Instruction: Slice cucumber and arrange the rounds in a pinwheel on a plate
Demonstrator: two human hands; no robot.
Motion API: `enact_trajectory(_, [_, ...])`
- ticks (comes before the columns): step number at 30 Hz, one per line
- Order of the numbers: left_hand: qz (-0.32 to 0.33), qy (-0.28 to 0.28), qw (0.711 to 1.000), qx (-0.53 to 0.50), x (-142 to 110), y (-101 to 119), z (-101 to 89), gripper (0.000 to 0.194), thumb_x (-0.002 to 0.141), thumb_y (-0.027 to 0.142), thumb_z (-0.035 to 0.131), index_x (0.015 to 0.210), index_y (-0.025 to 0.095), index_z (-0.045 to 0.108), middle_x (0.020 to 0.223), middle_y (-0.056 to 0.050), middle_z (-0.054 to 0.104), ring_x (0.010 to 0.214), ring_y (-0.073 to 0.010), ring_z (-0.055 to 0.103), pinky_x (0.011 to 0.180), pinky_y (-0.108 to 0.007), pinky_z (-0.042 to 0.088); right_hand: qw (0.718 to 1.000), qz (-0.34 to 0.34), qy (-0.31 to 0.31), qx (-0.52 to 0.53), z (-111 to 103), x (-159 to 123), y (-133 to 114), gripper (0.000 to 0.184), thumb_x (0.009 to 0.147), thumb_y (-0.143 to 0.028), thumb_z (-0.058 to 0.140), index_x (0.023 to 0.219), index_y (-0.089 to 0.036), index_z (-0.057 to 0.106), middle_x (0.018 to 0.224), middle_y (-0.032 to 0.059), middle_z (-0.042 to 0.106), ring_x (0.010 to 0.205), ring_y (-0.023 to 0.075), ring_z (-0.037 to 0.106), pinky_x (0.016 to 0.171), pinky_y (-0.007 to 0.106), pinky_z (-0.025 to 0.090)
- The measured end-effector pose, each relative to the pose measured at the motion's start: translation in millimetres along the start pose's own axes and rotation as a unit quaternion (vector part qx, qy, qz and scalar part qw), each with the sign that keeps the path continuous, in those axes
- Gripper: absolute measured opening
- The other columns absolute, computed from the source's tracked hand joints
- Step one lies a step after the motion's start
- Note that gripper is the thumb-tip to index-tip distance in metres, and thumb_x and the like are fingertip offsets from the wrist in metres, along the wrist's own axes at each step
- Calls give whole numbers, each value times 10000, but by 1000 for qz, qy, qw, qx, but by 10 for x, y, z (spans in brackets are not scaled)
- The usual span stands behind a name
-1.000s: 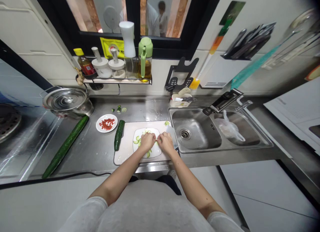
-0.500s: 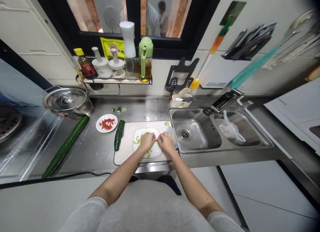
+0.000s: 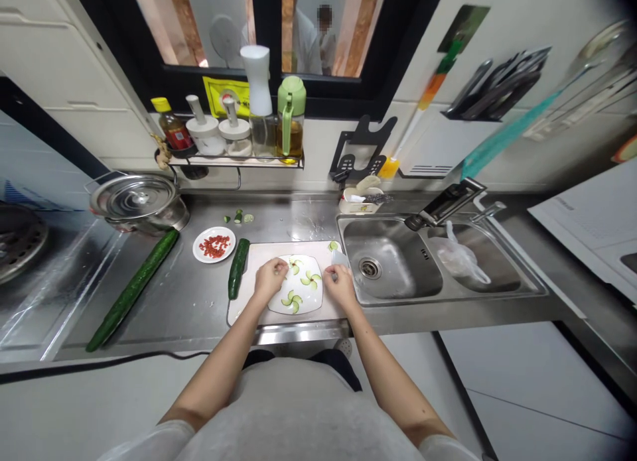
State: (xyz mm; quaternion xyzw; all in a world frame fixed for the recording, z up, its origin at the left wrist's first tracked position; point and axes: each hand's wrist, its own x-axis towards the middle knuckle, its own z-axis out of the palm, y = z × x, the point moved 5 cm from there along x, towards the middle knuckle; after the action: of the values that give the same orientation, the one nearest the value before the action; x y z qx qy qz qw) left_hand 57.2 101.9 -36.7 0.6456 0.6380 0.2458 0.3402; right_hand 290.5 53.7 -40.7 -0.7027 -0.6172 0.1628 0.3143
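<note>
Tabletop [image 3: 164, 302] of stainless steel runs beneath a dark-framed window [image 3: 267, 23], a double sink [image 3: 393, 249] at right. Print on the yellow packet [image 3: 213, 91] is too small to read. The squarish white plate [image 3: 293, 282] lies on the cutting board [image 3: 259, 252], one side facing near, its sides almost equal; cucumber slices [image 3: 311, 280] curve across it in pinwheels. Left hand [image 3: 271, 278] and right hand [image 3: 340, 285] flank it, fingers curled; whether they pinch anything, I cannot tell.

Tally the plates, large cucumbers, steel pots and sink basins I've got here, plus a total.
Plates: 2 (round plate, square plate)
Large cucumbers: 2 (long cucumber, shorter cucumber)
Steel pots: 1 (lidded pot)
Sink basins: 2 (left basin, right basin)
Total: 7
</note>
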Motion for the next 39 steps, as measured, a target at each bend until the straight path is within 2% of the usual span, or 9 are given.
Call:
enact_trajectory(6, [-37, 105, 994, -8, -47, -504, -563, 231, 795, 365, 539, 878, 202, 681, 746, 2, 670, 634, -125, 562, 608, -218, 388, 999, -25, 6, 20, -56, -52, 19, 177, 814, -297, 480, 772, -203, 624, 840, 65, 642, 831, 208, 528, 821, 344, 374])
enact_trajectory(10, [-76, 149, 985, 46, -4, -797, -960, 219, 792, 356, 545, 887, 214, 682, 759, 5, 672, 665, -131, 584, 619, -217, 384, 999, -38, 17, 29, -83, -24, -14, 203, 807, -340, 486, 786, -198, 629, 824, 66, 649, 810, 209, 536, 809, 350, 379])
enact_trajectory(15, [-148, 165, 967, 123, 164, -1136, -1399, 209, 808, 345, 539, 914, 239, 684, 834, -14, 707, 788, -176, 631, 686, -238, 409, 998, -49, 23, 35, -148, 7, -101, 261, 818, -415, 485, 793, -202, 634, 832, 72, 658, 797, 215, 536, 769, 347, 384])
enact_trajectory(19, [-195, 173, 949, 175, 349, -1327, -1647, 235, 818, 339, 529, 967, 247, 685, 958, -58, 721, 899, -224, 644, 751, -284, 434, 998, -52, 23, 33, -190, 8, -160, 289, 825, -439, 474, 804, -202, 638, 835, 76, 662, 779, 216, 533, 760, 351, 382])
enact_trajectory(23, [-199, 154, 943, 217, 568, -1401, -1733, 238, 811, 302, 535, 984, 253, 692, 1026, -78, 713, 939, -235, 647, 792, -312, 447, 998, -50, 19, 25, -193, -14, -162, 303, 825, -457, 467, 797, -210, 639, 838, 73, 666, 773, 214, 534, 767, 355, 377])
enact_trajectory(28, [-181, 112, 941, 264, 788, -1419, -1691, 240, 774, 250, 563, 960, 268, 713, 1019, -75, 712, 948, -243, 645, 817, -329, 448, 999, -44, 18, 15, -164, -67, -101, 309, 827, -463, 461, 787, -212, 639, 835, 70, 664, 779, 214, 544, 789, 364, 368])
enact_trajectory(34, [-174, 74, 936, 298, 928, -1492, -1600, 206, 772, 254, 557, 901, 283, 715, 1029, -65, 702, 968, -237, 635, 825, -325, 446, 999, -37, 17, 11, -134, -135, -48, 298, 829, -452, 461, 786, -213, 635, 824, 66, 662, 808, 220, 545, 803, 362, 365])
enact_trajectory(39, [-196, 56, 934, 293, 977, -1534, -1597, 132, 730, 280, 600, 830, 262, 684, 994, -51, 705, 917, -214, 641, 774, -284, 455, 999, -39, 17, 6, -122, -156, -61, 285, 835, -433, 459, 775, -214, 632, 817, 62, 660, 792, 211, 543, 787, 351, 370])
